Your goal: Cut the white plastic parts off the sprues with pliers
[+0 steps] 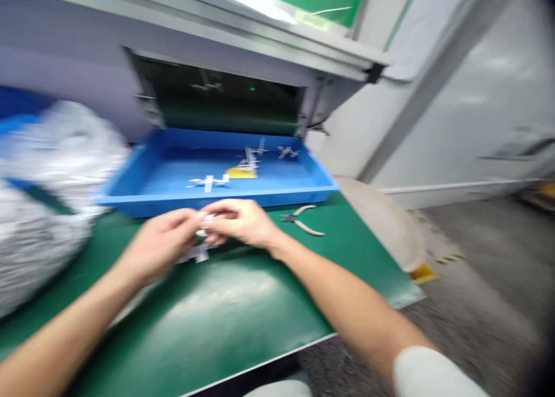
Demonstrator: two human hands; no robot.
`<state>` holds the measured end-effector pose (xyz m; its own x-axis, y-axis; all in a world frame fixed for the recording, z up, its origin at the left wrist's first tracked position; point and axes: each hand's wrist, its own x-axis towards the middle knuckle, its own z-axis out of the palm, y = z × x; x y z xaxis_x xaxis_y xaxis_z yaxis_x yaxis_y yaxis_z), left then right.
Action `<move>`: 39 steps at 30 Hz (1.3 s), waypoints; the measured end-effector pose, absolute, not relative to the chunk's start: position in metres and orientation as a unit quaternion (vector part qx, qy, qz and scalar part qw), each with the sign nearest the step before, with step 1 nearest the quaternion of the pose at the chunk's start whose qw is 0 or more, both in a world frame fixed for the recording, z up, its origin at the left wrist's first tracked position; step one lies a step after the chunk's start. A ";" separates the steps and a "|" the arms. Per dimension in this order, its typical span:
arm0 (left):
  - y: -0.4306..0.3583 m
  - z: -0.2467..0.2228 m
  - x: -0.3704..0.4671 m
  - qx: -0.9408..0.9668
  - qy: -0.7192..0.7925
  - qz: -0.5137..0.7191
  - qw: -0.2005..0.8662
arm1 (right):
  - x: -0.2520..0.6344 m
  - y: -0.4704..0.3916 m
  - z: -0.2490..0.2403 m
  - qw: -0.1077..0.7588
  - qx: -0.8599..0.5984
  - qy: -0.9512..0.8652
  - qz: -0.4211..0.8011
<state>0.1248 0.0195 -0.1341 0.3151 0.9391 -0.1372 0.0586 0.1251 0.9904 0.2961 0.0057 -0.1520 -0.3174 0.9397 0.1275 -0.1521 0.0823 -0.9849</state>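
Both hands meet over the green tabletop, just in front of the blue tray (143,203). My left hand (162,241) is closed, with its fingertips pinching a small white plastic part (202,252). From the other side my right hand (240,221) is curled onto the same part, thumb and fingers pressed together. Fingers cover much of the part, and motion blurs it; a pale flat tab sticks out below. Similar branched white plastic pieces (209,182) lie in the tray. Cutting pliers (303,221) with pale handles rest spread on the table, right of my right hand.
A dark opening (225,99) of a machine sits behind the tray, with another white piece inside. Clear plastic bags (47,212) bulge at the left. A yellow piece (243,173) lies in the tray. The green table (243,327) ends at the front and right.
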 end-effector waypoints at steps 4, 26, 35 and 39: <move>0.028 -0.143 0.109 0.596 0.398 0.331 0.614 | 0.292 0.006 -0.164 0.477 -0.328 -0.561 0.593; 0.027 -0.149 0.105 0.571 0.327 0.274 0.702 | 0.292 -0.002 -0.157 0.440 -0.337 -0.581 0.596; 0.031 -0.149 0.112 0.469 0.391 0.493 0.620 | 0.281 -0.008 -0.159 0.511 -0.354 -0.601 0.502; 0.044 -0.143 0.100 0.367 0.386 0.577 0.619 | 0.286 -0.007 -0.166 0.474 -0.399 -0.647 0.445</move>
